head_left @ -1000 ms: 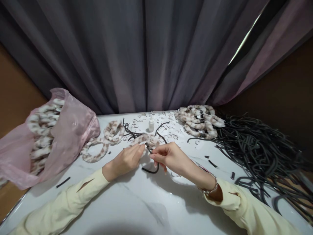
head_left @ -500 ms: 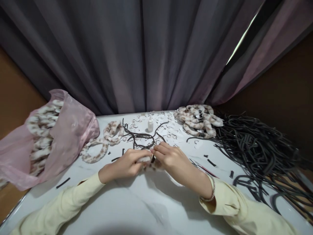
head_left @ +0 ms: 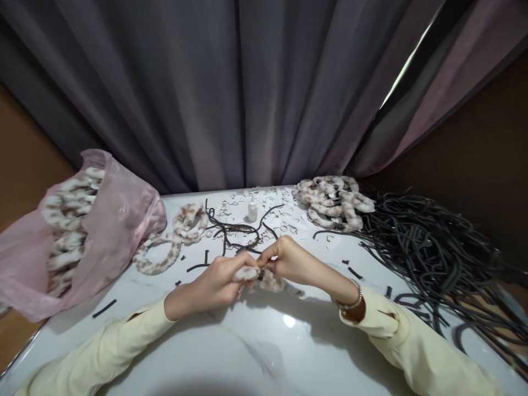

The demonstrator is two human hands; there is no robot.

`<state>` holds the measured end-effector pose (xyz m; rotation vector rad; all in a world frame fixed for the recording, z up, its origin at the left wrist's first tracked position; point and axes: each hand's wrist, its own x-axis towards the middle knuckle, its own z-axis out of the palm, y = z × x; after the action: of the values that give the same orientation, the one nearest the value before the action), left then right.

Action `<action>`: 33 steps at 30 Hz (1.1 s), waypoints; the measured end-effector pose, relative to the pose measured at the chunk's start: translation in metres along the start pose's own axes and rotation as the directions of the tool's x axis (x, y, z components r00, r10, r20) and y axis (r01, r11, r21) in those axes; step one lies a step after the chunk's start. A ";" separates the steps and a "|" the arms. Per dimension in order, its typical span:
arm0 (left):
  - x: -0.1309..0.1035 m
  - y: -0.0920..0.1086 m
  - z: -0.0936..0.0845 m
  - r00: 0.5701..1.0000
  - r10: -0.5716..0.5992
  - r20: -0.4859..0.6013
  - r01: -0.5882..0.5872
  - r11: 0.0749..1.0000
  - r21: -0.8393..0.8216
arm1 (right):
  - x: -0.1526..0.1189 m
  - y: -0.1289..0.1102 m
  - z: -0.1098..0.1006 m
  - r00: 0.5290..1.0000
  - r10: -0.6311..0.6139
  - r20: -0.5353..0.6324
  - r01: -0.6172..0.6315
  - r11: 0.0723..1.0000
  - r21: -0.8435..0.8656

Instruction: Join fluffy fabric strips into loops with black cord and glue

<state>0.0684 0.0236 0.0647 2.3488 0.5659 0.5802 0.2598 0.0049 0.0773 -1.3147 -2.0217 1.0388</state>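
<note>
Left sleeve [head_left: 94, 352]: you wore it long, in plain pale yellow, with soft creases along its length and the cloth widening towards the near left.
Left cuff [head_left: 166, 312]: yours ended at the wrist, and a short slit parted the cloth a little behind it, along the far edge.
Right sleeve [head_left: 424, 346]: yours matched in the same pale yellow, loose, with folds running towards the near right.
Right cuff [head_left: 373, 313]: it stood wide around your wrist, its inside in shadow, and it too had a slit.
Bracelet [head_left: 358, 301]: you had a silvery, beaded-looking band on the right wrist, just beside the cuff.
Hands: your left hand [head_left: 218, 283] and right hand [head_left: 292, 261] were bare.
</note>
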 end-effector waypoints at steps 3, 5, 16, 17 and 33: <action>0.000 -0.002 0.000 0.998 -0.037 -0.047 0.038 0.999 0.011 | 0.003 0.000 -0.004 0.997 0.075 0.023 -0.076 0.994 0.084; -0.001 -0.003 0.001 0.996 -0.056 -0.065 0.057 0.998 0.008 | 0.005 0.002 -0.005 0.995 0.095 0.031 -0.098 0.988 0.120; 0.012 -0.010 0.012 0.877 -0.466 -0.113 0.308 0.728 -0.613 | -0.015 -0.018 0.011 0.876 -0.210 -0.435 0.144 0.973 -0.180; 0.014 -0.012 0.012 0.861 -0.491 -0.128 0.295 0.689 -0.662 | -0.019 -0.022 0.012 0.881 -0.213 -0.422 0.141 0.970 -0.196; 0.013 -0.009 0.005 0.838 -0.538 -0.095 0.291 0.586 -0.756 | 0.004 -0.007 0.032 0.956 0.292 0.004 -0.234 0.761 0.605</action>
<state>0.0800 0.0342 0.0587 1.3018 0.8321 0.7803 0.2309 -0.0037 0.0642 -1.2686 -1.2746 1.5574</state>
